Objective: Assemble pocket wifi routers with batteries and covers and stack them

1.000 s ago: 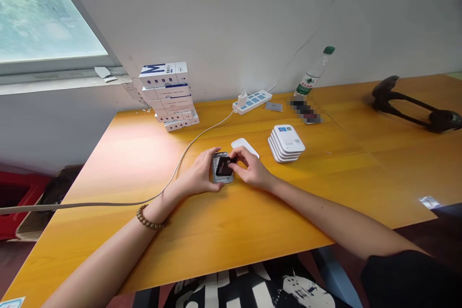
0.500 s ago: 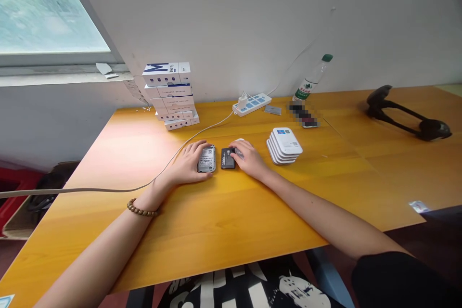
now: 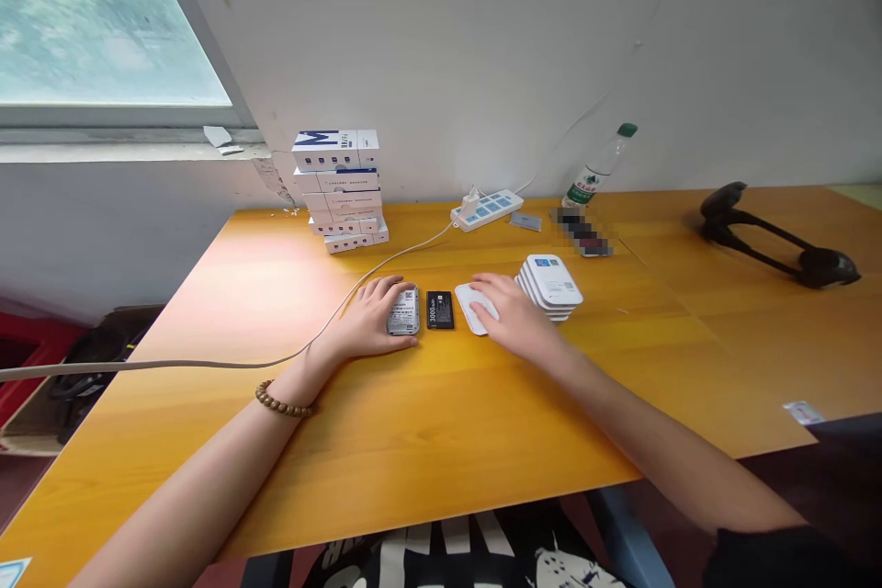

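Note:
My left hand (image 3: 372,317) curls round a small grey device (image 3: 403,310) that lies open-side up on the orange table (image 3: 441,404). A black battery (image 3: 439,310) lies flat on the table just right of the device, touched by neither hand. My right hand (image 3: 514,312) rests with fingers stretched flat over a white cover (image 3: 469,305). A stack of several white devices (image 3: 549,283) sits right beside my right hand.
A stack of white-and-blue boxes (image 3: 339,191) stands at the back by the wall. A white power strip (image 3: 486,208) with a cable (image 3: 207,362) running left, a water bottle (image 3: 598,167) and a black stand (image 3: 778,234) lie further back and right.
My right hand lifted the black battery out of the grey device, laid it on the table, and moved right onto the white cover. My left hand stayed on the device.

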Demonstrator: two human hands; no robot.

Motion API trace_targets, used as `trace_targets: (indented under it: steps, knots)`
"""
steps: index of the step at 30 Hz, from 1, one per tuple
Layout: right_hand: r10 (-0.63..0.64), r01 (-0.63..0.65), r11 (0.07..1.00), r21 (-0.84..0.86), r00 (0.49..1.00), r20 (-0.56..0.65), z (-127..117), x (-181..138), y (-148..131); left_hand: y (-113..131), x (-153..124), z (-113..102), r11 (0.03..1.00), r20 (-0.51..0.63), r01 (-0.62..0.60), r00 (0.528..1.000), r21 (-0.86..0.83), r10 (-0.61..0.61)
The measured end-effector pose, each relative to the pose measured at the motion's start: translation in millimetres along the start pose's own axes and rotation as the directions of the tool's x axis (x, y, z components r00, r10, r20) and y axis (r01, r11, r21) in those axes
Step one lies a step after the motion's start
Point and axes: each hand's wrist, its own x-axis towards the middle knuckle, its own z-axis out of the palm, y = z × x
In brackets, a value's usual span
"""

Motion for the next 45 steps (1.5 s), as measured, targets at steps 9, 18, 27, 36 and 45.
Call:
trace_targets:
  steps: [9,18,27,36,45]
  knots:
    - [0.600,-0.590,0.798,-0.121,0.795,0.084,-81,-3,64,8,3,16,1.000,-0.022,0.010,1.000,0.002,-0.010]
    - [0.595,-0.579,0.799,-0.164,0.800,0.076,-38,-11,62,10,3,18,0.999,-0.036,0.021,0.999,0.027,-0.020]
    - [0.563,-0.546,0.826,-0.144,0.816,0.136,-52,-14,64,7,3,22,1.000,-0.046,0.005,0.999,0.012,-0.005]
    - [0.694,-0.677,0.720,0.156,0.705,-0.147,-27,-53,59,6,3,22,1.000,-0.038,-0.001,0.999,0.009,0.002]
    - [0.648,-0.611,0.761,0.219,0.732,-0.209,-7,-56,53,5,4,23,1.000,-0.049,0.008,0.999,-0.007,-0.008]
